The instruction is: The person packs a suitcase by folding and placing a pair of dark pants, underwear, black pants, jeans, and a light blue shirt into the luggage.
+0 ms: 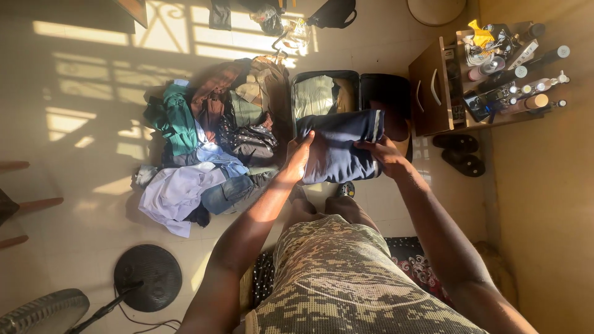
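The left hand point(298, 158) grips the left edge of a folded navy garment point(339, 148), fingers curled around the cloth with the thumb on top. The right hand point(385, 151) clasps the garment's right edge in the same way, just below a pale stripe that runs down that side. Between the two hands the garment hangs in the air, held in front of the person's body, above an open black suitcase point(352, 93) that lies on the tiled floor point(80, 204).

Inside the suitcase's left half lies a pale folded cloth point(314, 96). Just left of the suitcase sits a loose heap of clothes point(210, 142), with a green piece, a white shirt and jeans among them. To the right stands a low wooden cabinet point(428, 86), its top crowded with bottles and small containers point(513, 68). A pair of dark sandals point(461, 154) rests on the floor beside it. At the lower left, well apart from the hands, a fan's round black base point(147, 277) stands on the floor.
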